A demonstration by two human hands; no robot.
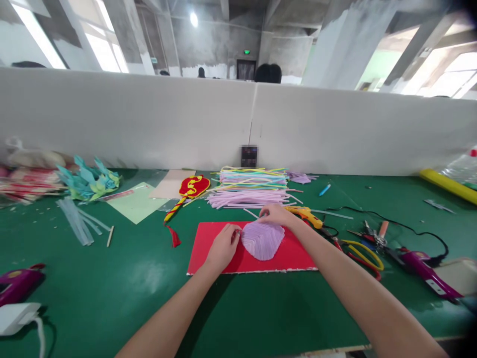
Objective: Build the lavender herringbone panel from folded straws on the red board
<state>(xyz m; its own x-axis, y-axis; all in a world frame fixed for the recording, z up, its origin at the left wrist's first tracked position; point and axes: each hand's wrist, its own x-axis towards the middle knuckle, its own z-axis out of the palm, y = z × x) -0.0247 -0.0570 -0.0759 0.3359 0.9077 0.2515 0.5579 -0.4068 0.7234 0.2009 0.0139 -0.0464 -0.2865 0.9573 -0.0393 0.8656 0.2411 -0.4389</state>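
Note:
A rounded lilac panel made of pipe cleaners (263,242) laid side by side lies flat on a red board (206,238). At the panel's left edge is my left hand (224,242), its thumb and fingers pinched together at the rim. My right hand (278,217) reaches over the panel's top edge with bent fingers. From under its fingertips a thin pale lilac pipe cleaner (250,214) sticks out to the upper left. The fingers partly hide where each hand meets the panel.
Bundled pipe cleaners (248,191) lie behind the board, beside a red-and-yellow fan (194,186). To the right are a yellow glue gun (307,215), pliers (363,253) and a purple hot tool (428,273) with a black cord. A white partition (149,119) closes off the back.

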